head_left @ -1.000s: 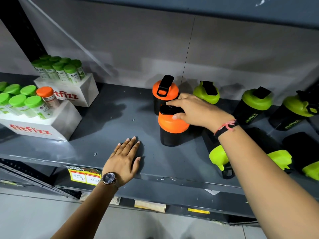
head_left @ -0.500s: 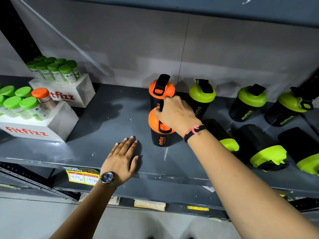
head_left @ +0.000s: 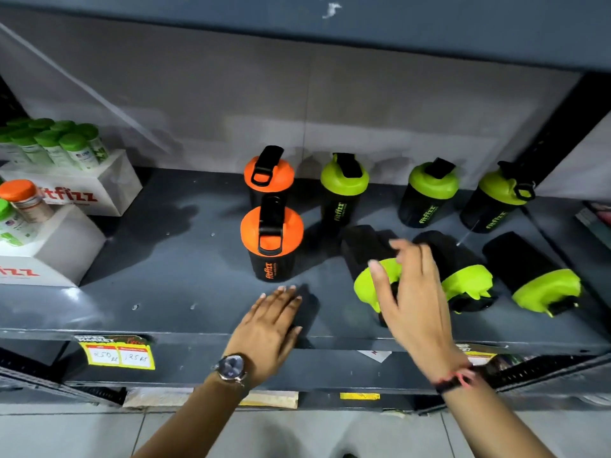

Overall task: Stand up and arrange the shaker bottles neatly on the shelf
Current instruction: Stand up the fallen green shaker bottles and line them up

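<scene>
Both hands open, empty: left hand (head_left: pixel 269 328) flat on shelf (head_left: pixel 172 269), right hand (head_left: pixel 415 292) over toppled "fitfizz" shaker (head_left: pixel 367 259).

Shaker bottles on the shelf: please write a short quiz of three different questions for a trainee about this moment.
1. Count: how many shaker bottles lie on their side?
2. True or false: the left hand grips an orange-lidded bottle.
3. Multiple choice: the right hand is over A) the leftmost lying bottle, B) the front orange-lidded bottle, C) the white display box.

Key
1. Three, all green-lidded, in the front row.
2. False: it rests flat on the shelf.
3. A; fingers spread, nothing gripped yet.
</scene>
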Demonstrator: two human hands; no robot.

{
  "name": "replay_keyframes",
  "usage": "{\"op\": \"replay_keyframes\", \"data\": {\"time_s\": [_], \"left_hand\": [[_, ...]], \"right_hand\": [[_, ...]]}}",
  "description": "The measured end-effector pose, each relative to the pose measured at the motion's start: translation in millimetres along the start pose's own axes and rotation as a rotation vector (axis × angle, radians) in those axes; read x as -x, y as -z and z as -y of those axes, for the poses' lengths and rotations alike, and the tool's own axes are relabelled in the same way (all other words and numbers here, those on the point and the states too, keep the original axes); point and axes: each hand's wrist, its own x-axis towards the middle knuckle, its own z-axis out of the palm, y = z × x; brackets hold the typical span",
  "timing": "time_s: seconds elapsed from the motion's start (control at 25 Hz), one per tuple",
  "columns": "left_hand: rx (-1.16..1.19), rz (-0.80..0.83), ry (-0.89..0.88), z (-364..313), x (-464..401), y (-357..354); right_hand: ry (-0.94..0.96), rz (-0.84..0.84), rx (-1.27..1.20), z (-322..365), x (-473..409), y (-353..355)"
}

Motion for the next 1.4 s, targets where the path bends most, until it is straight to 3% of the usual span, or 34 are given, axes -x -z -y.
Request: {"op": "replay_keyframes", "data": {"time_s": [0.12,0.36,0.48,0.6,0.76,0.88,1.0,1.2,1.4], "left_hand": [[0.097,0.023,-0.003,-28,-39,-14],[0.103,0.022,0.121,-26,-62,-35],[0.102,0.02,0.132,-25,-62,-38],[0.113,0.001,0.136,-26,-63,-38],[0.12,0.015,0.144,-25,-62,-37],[0.123,0.02,0.141,-26,-61,-37],[0.12,0.024,0.144,-26,-61,-37],[0.113,0.047,0.151,-25,-62,-37],[0.115,0.056,0.159,-25,-64,-35]], "right_hand": [[-0.089,0.0,-0.004,-38,29,-13],[-0.203,0.049,-0.17,-51,33,-35],[-0.148,0.054,-0.148,-45,20,-22],[0.025,0.079,0.031,-41,-17,5],[0.191,0.335,0.232,-30,-82,23],[0.2,0.572,0.188,-22,-108,19],[0.198,0.675,0.168,-20,-119,18],[0.199,0.591,0.238,-19,-119,19],[0.064,0.495,0.267,-13,-114,14]]}}
